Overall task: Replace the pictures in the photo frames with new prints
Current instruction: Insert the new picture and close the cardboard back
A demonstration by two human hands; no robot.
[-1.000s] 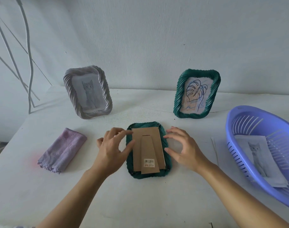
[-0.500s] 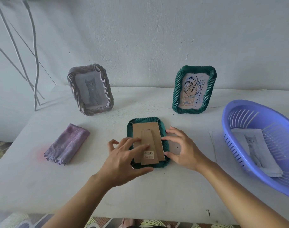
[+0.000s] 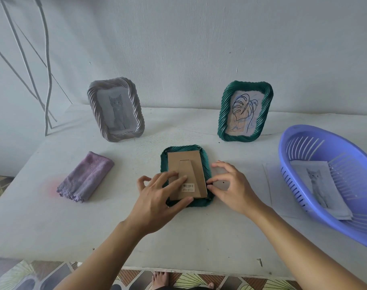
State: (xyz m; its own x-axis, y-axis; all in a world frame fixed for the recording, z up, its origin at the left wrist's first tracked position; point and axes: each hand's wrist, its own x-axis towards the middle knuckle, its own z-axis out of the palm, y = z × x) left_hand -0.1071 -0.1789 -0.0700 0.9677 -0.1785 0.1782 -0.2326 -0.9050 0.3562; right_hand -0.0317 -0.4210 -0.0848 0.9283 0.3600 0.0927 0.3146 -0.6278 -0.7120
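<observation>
A green twisted-rim photo frame [image 3: 206,162] lies face down at the table's middle. Its brown cardboard back [image 3: 185,162] with a fold-out stand and a barcode sticker faces up. My left hand [image 3: 157,197] covers the lower left corner, with fingers pressing on the cardboard and the thumb along the bottom edge. My right hand [image 3: 232,187] is beside the frame, its thumb and a fingertip pinching the frame's lower right edge. A cat print [image 3: 318,185] lies in the blue basket [image 3: 291,164] at the right.
Against the wall stand a grey frame [image 3: 115,109] holding a cat picture and a green frame [image 3: 245,111] with a leaf drawing. A folded purple cloth [image 3: 86,176] lies at the left. A paper sheet [image 3: 272,185] lies beside the basket. White cables [image 3: 46,80] hang at the far left.
My left hand slid from the frame's left edge down onto the lower part of the cardboard back. My right hand came in from hovering to the frame's right edge.
</observation>
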